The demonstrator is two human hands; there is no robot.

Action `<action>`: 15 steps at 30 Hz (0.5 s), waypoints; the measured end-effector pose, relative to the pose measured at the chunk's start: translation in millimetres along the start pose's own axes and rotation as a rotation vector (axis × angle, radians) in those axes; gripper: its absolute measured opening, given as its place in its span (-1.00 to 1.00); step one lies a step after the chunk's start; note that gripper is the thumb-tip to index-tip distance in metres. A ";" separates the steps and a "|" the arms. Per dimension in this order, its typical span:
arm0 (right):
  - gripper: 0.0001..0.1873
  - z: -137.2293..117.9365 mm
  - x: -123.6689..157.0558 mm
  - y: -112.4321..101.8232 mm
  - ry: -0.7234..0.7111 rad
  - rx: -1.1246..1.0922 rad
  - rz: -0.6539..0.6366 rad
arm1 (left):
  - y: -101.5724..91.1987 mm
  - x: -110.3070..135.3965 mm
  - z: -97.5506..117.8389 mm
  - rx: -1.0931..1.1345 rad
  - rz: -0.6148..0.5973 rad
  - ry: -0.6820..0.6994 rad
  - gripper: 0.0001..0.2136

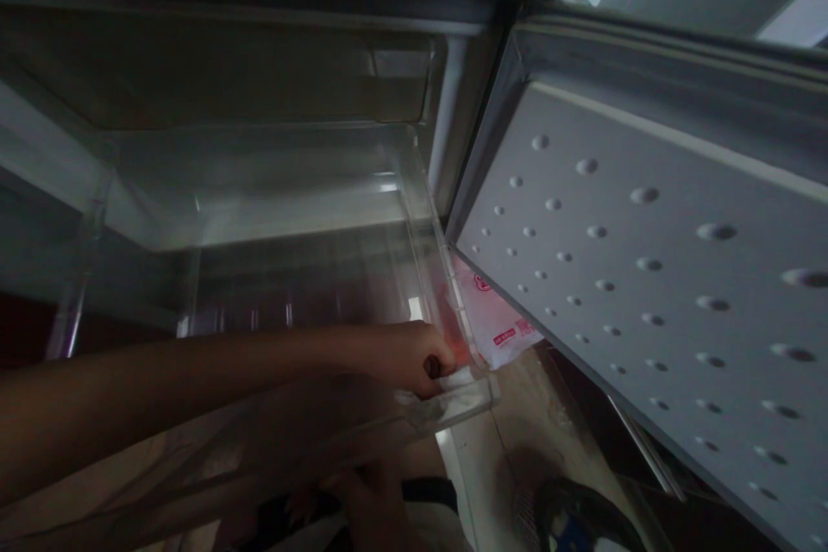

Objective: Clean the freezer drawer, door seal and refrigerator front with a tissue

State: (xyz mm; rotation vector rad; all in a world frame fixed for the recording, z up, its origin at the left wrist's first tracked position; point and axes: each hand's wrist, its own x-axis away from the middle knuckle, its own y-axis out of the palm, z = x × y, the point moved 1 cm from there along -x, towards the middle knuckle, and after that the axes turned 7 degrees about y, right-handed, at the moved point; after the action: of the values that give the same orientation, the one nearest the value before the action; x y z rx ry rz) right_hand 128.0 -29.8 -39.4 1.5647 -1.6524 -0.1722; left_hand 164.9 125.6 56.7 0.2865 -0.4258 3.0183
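A clear plastic drawer (pixel 310 267) is pulled out of an opened refrigerator compartment. My left arm reaches across it from the left side. At the drawer's front right corner my left hand (pixel 414 355) is closed, its fingers curled around a crumpled white cloth (pixel 456 379), perhaps a wipe, pressed against the inside of the corner. Low in the picture, beneath the drawer's front wall, my right hand (pixel 342 490) shows dimly near my lap. Its fingers are too dark and blurred to read.
On the right the compartment's door (pixel 621 276) stands wide open, its grey inner panel dotted with raised bumps. A white plastic bag (pixel 495 319) with red print lies behind the drawer's right side. A dark round container (pixel 582 517) stands on the tiled floor (pixel 517 414).
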 end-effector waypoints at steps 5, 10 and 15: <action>-0.75 2.6 0.0 -0.8 0.026 -0.011 0.022 | 4.6 -8.6 -27.3 -0.423 0.029 -0.041 -0.73; -0.80 -5.1 -0.2 2.5 -0.025 -0.049 -0.004 | 5.9 -12.0 -55.1 -0.584 0.070 -0.090 -0.88; -0.80 -25.8 1.1 7.5 -0.099 -0.032 -0.101 | -16.8 5.0 -57.7 -0.293 0.180 -0.092 -0.91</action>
State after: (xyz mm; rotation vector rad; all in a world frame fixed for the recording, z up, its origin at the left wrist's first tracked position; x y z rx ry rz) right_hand 138.8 -18.0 -17.7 1.6389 -1.6381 -0.3326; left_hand 151.8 158.2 7.7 0.3827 -0.9384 3.0615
